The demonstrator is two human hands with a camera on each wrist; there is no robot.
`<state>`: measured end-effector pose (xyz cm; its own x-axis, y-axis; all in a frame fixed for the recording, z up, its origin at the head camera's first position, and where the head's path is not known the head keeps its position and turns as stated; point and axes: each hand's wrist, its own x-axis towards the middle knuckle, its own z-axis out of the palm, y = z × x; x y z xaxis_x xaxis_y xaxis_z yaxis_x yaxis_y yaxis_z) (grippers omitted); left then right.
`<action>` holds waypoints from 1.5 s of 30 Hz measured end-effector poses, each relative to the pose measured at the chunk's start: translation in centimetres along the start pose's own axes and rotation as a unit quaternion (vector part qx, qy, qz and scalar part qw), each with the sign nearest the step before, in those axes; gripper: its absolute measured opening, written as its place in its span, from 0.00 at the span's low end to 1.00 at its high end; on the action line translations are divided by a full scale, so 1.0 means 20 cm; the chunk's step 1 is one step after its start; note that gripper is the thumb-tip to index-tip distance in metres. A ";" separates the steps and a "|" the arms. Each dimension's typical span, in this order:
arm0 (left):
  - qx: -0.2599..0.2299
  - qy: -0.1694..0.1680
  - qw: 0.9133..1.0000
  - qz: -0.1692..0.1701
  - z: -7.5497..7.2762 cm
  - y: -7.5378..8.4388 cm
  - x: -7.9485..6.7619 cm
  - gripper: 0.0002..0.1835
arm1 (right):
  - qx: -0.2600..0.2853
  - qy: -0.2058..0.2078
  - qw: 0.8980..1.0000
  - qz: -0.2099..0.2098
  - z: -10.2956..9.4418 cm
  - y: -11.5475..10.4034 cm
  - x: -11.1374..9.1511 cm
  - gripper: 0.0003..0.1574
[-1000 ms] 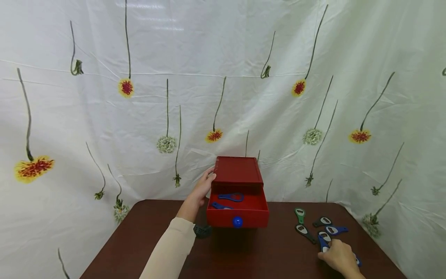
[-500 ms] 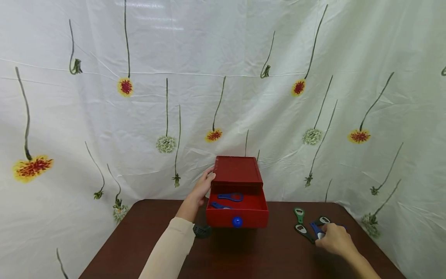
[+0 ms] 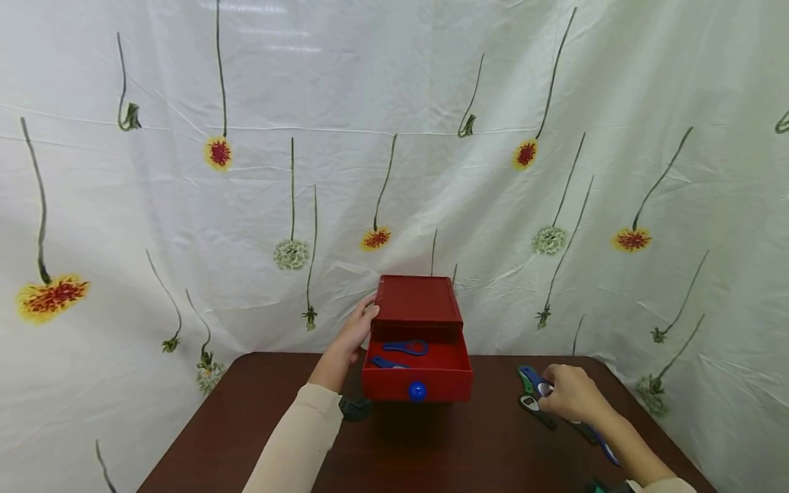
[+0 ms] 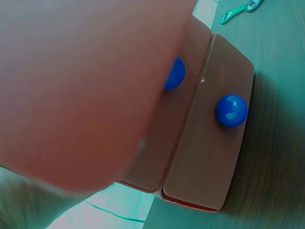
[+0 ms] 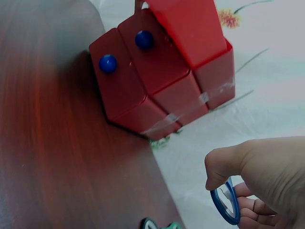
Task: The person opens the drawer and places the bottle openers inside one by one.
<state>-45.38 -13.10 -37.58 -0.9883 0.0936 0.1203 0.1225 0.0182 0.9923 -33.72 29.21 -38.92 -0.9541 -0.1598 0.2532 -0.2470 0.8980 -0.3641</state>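
Shifted up the bench [image 3: 468, 445] since 0.5 s ago, pinching a blue opener [image 3: 535, 379] in the right grip [image 3: 573, 395] above a green opener [image 3: 526, 383], so out of the pile [image 3: 585, 431], while resting the left grip [image 3: 356, 329], seemingly unclenched, against the red cabinet [image 3: 416, 301], with 2 blue openers [image 3: 394, 347] in its drawer [image 3: 388, 385].

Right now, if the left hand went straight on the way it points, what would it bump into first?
Probably the red drawer box. The left hand points toward its left side and looks right up against it, though actual touching is hard to tell.
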 end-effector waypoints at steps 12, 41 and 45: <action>-0.003 0.000 1.000 0.005 0.01 0.00 0.01 0.28 | 0.008 -0.011 0.998 -0.056 -0.17 -0.19 0.10 0.26; 0.006 -0.001 1.000 0.010 0.01 -0.01 0.01 0.29 | -0.003 -0.071 0.985 -0.157 -0.20 -0.77 0.43 0.19; 0.007 0.000 1.000 0.011 0.01 -0.01 0.01 0.29 | -0.003 -0.101 0.983 -0.153 -0.15 -0.81 0.44 0.23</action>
<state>-45.64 -12.95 -37.83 -0.9853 0.0940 0.1426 0.1460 0.0305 0.9888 -37.56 14.48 -28.07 -0.8498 -0.4999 0.1674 -0.5270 0.7979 -0.2926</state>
